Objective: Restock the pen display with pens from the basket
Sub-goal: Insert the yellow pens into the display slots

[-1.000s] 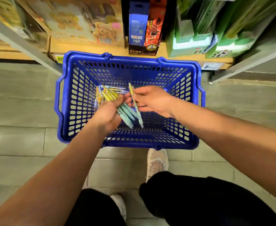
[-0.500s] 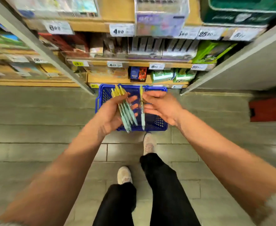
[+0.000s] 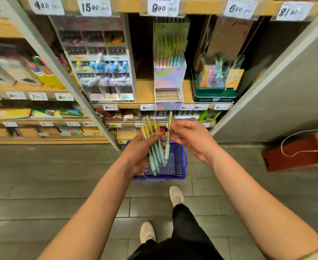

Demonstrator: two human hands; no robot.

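- Left hand [image 3: 137,155], seen from the head camera, has its fingers and thumb curled round a bundle of pens [image 3: 155,151]. Their yellow caps fan upward and their pale green barrels point down.
- Right hand [image 3: 191,140] is just beside it and pinches a single pen [image 3: 167,149] between thumb and fingertips near the clip. Its other fingers are loosely spread.
- That single pen stands nearly upright and close to the bundle. Whether it touches the bundle cannot be told.
- Both hands are raised in front of the shelving, above a blue basket [image 3: 173,177] that sits on the grey tiled floor [image 3: 60,184].
- What lies in the basket is mostly hidden behind the left hand.
- Farther up, the pen display [image 3: 170,77] stands on a wooden shelf [image 3: 145,91], well apart from the hands. It is a pastel box with pens upright at the back and a lower front tier of round holes.
- To its left is a clear tiered organiser [image 3: 101,72], and to its right a green display box [image 3: 214,94].
- Overhead, a price tag [image 3: 162,7] above the display reads 9.00.
- On the floor to the right lies a red case [image 3: 297,152] with a white cord.
- Two pale shoes [image 3: 176,196] and dark trousers show below.
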